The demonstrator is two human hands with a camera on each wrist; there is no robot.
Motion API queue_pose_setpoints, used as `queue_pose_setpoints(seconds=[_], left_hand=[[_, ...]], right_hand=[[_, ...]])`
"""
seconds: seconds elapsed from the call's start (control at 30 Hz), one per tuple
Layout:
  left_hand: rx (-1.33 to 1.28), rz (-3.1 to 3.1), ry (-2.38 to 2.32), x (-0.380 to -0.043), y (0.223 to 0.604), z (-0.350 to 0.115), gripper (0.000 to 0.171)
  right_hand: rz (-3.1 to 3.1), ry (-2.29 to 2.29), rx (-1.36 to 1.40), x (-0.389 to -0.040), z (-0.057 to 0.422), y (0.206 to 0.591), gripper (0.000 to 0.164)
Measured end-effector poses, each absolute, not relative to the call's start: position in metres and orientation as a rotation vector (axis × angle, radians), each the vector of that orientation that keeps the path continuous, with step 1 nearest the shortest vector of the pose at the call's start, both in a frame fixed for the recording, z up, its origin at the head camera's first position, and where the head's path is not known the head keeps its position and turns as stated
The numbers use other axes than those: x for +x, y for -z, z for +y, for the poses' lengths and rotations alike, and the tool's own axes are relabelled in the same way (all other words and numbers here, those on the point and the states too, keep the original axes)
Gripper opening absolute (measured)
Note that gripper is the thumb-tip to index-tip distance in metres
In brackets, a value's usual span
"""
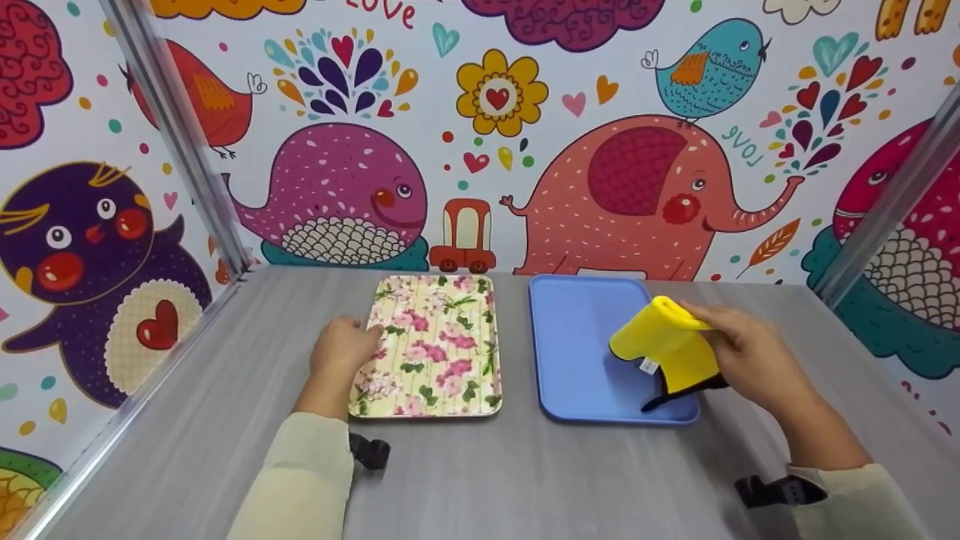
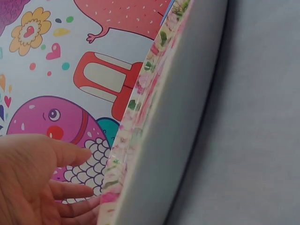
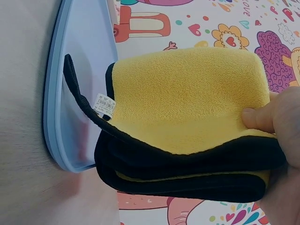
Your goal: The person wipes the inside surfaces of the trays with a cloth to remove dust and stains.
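Observation:
My right hand pinches a folded yellow towel with black edging, its thumb on the yellow face in the right wrist view. The towel is held above the right part of a blue tray, and a small white label hangs from its edge. At the left edge of a flower-patterned tray is my left hand. In the left wrist view, the fingers of the left hand are loosely spread, with fingertips right at the tray's rim.
Both trays lie side by side on a grey wood-grain table, a narrow gap between them. Behind stands a wall printed with cartoon animals. Metal posts rise at the left and right corners.

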State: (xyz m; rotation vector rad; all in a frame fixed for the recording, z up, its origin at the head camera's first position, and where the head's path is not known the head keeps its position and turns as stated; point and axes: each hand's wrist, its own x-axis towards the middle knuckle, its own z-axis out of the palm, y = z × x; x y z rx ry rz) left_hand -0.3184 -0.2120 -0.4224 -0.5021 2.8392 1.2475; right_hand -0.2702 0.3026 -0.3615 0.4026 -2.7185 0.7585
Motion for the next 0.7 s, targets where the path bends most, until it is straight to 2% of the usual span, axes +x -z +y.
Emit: queue_pose_setpoints(seconds=[0.07,0.1,0.3,0.47,0.7], left_hand=[[-0.507,2.850,-1.221,-0.318,0.425,-0.214,0.035],[-0.512,2.854,-1.208,-0.318,0.425,-0.215,0.035],[-0.477,2.821,-1.142,-0.315,0.425,-0.220,0.048],[-0.462,2.831,-1.106,-0.319,0.428,-0.223,0.021],[-0.436,2.835,-1.108,-0.322,0.431,-0.228,0.030]], right_hand=[[-2.723,-0.757,0.396,-0.271,0.303,0.362,0.047],[-2.726,-0.758,0.396,-0.271,0.303,0.363,0.047],[-2.746,-0.763,0.403,-0.271,0.303,0.363,0.048],[-2.746,-0.761,0.406,-0.271,0.303,0.363,0.048],[-2.757,-0.755,0.406,-0.271,0.301,0.363,0.050]])
